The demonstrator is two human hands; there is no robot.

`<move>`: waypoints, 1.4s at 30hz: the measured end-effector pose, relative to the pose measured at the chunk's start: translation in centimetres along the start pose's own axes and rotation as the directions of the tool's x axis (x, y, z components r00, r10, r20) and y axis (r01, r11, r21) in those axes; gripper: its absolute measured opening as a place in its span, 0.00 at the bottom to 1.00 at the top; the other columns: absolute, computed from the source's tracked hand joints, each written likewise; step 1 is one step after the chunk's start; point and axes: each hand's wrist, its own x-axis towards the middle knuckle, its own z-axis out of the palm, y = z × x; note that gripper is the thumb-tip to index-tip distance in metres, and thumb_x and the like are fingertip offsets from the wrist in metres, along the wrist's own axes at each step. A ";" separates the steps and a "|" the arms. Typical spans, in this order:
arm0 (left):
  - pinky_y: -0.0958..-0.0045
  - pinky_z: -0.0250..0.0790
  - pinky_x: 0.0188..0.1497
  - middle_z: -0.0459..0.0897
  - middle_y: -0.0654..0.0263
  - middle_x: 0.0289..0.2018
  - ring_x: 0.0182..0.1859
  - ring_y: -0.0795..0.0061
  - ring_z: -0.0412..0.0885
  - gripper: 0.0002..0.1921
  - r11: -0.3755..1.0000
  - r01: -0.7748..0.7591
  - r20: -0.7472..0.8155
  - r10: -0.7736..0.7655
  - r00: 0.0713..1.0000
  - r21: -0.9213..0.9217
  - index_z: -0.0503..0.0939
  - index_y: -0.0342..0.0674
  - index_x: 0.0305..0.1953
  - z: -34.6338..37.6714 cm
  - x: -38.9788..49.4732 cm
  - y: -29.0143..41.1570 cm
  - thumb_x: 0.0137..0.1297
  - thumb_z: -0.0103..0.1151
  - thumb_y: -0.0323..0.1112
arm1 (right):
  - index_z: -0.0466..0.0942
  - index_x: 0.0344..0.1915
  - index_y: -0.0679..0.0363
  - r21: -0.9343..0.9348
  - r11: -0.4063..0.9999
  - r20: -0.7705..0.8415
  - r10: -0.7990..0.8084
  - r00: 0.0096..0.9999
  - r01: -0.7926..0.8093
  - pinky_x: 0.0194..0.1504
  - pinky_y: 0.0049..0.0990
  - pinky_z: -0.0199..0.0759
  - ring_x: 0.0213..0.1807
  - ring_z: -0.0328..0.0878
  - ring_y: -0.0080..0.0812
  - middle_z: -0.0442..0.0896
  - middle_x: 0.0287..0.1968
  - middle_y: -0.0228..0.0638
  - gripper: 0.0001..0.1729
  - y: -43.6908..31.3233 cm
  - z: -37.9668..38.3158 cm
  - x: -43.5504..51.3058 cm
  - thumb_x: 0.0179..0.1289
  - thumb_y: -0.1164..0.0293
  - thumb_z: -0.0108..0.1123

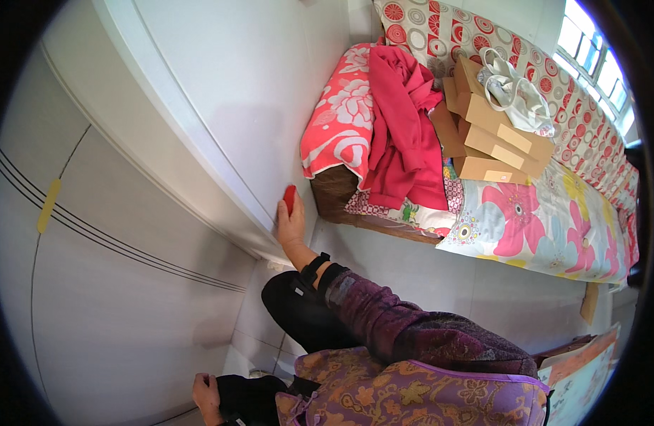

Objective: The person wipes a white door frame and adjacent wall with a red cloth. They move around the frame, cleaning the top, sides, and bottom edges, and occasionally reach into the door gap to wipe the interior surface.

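My right hand (291, 226) grips a small red item (289, 199), mostly covered by the fingers, and holds it against the white panel (226, 80) near its lower edge. What the red item is I cannot make out. A black band (313, 269) circles that wrist, below a dark purple sleeve. Down at the lower left, my left hand (205, 395) rests by my black-trousered knee (247, 394). Its fingers look curled, and their inner side is hidden. A pale moulded frame (162, 144) borders the panel on the left.
Right of the panel stands a wooden seat (335, 194) with patterned covers, a red flowered cloth (340, 117) and a red jacket (407, 133). Cardboard boxes (481, 128) and a white bag (524, 104) lie there. A yellow strip (49, 205) marks the tiled wall (119, 223).
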 end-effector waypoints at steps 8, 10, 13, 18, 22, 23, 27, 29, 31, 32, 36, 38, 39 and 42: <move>0.58 0.72 0.44 0.83 0.53 0.36 0.40 0.52 0.81 0.13 0.999 -0.004 -0.007 0.003 1.000 -0.047 0.78 0.36 0.41 0.4 0.0 -0.8 0.62 0.60 0.39 | 0.72 0.55 0.70 0.218 0.806 0.030 0.559 0.829 -0.551 0.58 0.41 0.67 0.56 0.74 0.55 0.78 0.53 0.56 0.28 1.9 1.6 1.9 0.69 0.56 0.52; 0.58 0.72 0.44 0.83 0.53 0.36 0.40 0.52 0.82 0.12 0.999 0.015 0.003 -0.015 1.000 -0.038 0.78 0.37 0.41 0.5 0.1 -0.7 0.62 0.60 0.39 | 0.72 0.53 0.70 0.221 0.828 -0.023 0.533 0.846 -0.515 0.57 0.43 0.66 0.56 0.74 0.55 0.77 0.54 0.58 0.26 0.1 2.4 4.5 0.68 0.57 0.53; 0.58 0.73 0.45 0.83 0.53 0.35 0.40 0.52 0.82 0.13 0.998 -0.003 -0.022 0.002 1.000 -0.062 0.78 0.37 0.41 0.5 0.2 -0.4 0.61 0.61 0.39 | 0.72 0.56 0.69 0.242 0.868 -0.016 0.450 0.893 -0.433 0.59 0.43 0.66 0.58 0.73 0.55 0.76 0.56 0.58 0.26 -3.5 3.3 9.7 0.68 0.59 0.53; 0.57 0.72 0.45 0.83 0.54 0.35 0.40 0.52 0.82 0.13 1.000 0.023 -0.019 -0.023 1.000 -0.014 0.78 0.37 0.40 0.5 0.3 0.1 0.61 0.60 0.41 | 0.72 0.55 0.69 0.370 0.880 0.053 0.301 0.952 -0.298 0.59 0.44 0.65 0.59 0.71 0.55 0.75 0.56 0.59 0.23 -12.1 3.5 18.3 0.68 0.63 0.52; 0.56 0.72 0.45 0.83 0.55 0.34 0.40 0.52 0.82 0.14 0.999 0.036 0.002 -0.036 0.999 0.002 0.78 0.38 0.40 0.4 0.3 0.2 0.60 0.60 0.42 | 0.71 0.57 0.68 0.467 0.881 -0.047 -0.060 0.997 0.075 0.63 0.42 0.62 0.62 0.68 0.55 0.72 0.60 0.59 0.22 -21.3 3.8 21.4 0.68 0.65 0.52; 0.56 0.72 0.44 0.83 0.55 0.34 0.39 0.52 0.82 0.14 1.000 0.029 -0.008 -0.029 1.000 -0.003 0.79 0.38 0.40 0.4 0.4 0.2 0.60 0.60 0.42 | 0.70 0.59 0.68 0.452 0.882 -0.061 -0.117 0.991 0.132 0.65 0.41 0.61 0.65 0.66 0.55 0.70 0.62 0.59 0.24 -23.7 3.8 21.3 0.69 0.65 0.53; 0.56 0.72 0.43 0.83 0.54 0.33 0.39 0.52 0.81 0.13 0.999 0.026 -0.018 -0.025 1.000 0.025 0.79 0.38 0.39 0.6 0.5 0.2 0.60 0.61 0.41 | 0.60 0.66 0.74 0.274 0.695 -0.150 -0.653 0.743 0.665 0.71 0.42 0.52 0.72 0.54 0.61 0.57 0.70 0.64 0.31 -29.6 2.8 16.1 0.70 0.65 0.52; 0.56 0.72 0.43 0.83 0.54 0.33 0.38 0.52 0.81 0.13 0.999 0.029 -0.030 -0.028 0.999 0.026 0.79 0.37 0.39 0.7 0.5 0.1 0.60 0.61 0.40 | 0.59 0.67 0.72 0.292 0.590 -0.095 -0.765 0.636 0.753 0.72 0.45 0.50 0.73 0.53 0.62 0.55 0.71 0.65 0.31 -29.9 1.6 13.4 0.71 0.66 0.50; 0.57 0.72 0.43 0.83 0.54 0.33 0.38 0.52 0.81 0.12 1.000 0.026 -0.055 -0.027 0.998 -0.007 0.79 0.37 0.39 0.9 0.4 0.0 0.60 0.60 0.39 | 0.58 0.69 0.68 0.337 0.674 -0.026 -0.691 0.722 0.658 0.73 0.44 0.48 0.74 0.51 0.59 0.53 0.72 0.61 0.30 -29.0 1.0 12.3 0.72 0.67 0.48; 0.57 0.72 0.43 0.82 0.54 0.33 0.38 0.52 0.81 0.12 1.000 0.017 -0.048 -0.018 0.999 -0.008 0.79 0.37 0.39 1.0 0.4 -0.1 0.60 0.60 0.39 | 0.58 0.70 0.67 0.341 0.690 -0.038 -0.668 0.743 0.638 0.73 0.43 0.48 0.74 0.51 0.58 0.53 0.73 0.59 0.30 -28.0 0.9 12.1 0.72 0.67 0.48; 0.57 0.72 0.43 0.82 0.54 0.33 0.38 0.52 0.81 0.12 1.000 -0.016 -0.040 0.015 0.999 -0.023 0.78 0.37 0.39 1.2 0.5 -0.6 0.60 0.61 0.38 | 0.54 0.72 0.65 0.304 0.862 -0.019 -0.420 0.907 0.406 0.73 0.39 0.47 0.75 0.52 0.53 0.54 0.74 0.55 0.32 -21.1 1.5 11.6 0.74 0.65 0.46; 0.57 0.72 0.44 0.83 0.54 0.34 0.38 0.52 0.81 0.12 1.000 -0.017 -0.040 0.016 0.999 -0.019 0.78 0.37 0.39 1.2 0.6 -0.7 0.60 0.61 0.39 | 0.55 0.72 0.66 0.218 0.928 -0.058 -0.298 0.953 0.303 0.74 0.39 0.46 0.75 0.52 0.52 0.55 0.73 0.54 0.31 -16.1 2.2 10.8 0.74 0.65 0.45; 0.57 0.72 0.44 0.83 0.54 0.34 0.39 0.53 0.81 0.12 1.000 -0.014 -0.036 0.014 0.999 -0.011 0.78 0.37 0.39 1.2 0.8 -0.7 0.60 0.61 0.39 | 0.56 0.71 0.66 0.195 0.953 -0.059 -0.223 0.973 0.231 0.74 0.38 0.46 0.74 0.53 0.52 0.57 0.73 0.54 0.31 -13.3 2.4 10.2 0.74 0.65 0.45; 0.57 0.72 0.44 0.83 0.53 0.34 0.39 0.53 0.82 0.12 1.000 -0.018 -0.036 0.019 0.999 0.003 0.79 0.37 0.39 1.4 1.0 -0.6 0.60 0.61 0.39 | 0.60 0.69 0.66 0.144 0.989 -0.074 -0.005 0.997 0.016 0.72 0.38 0.50 0.72 0.57 0.52 0.62 0.69 0.55 0.29 -4.6 3.0 7.5 0.73 0.65 0.45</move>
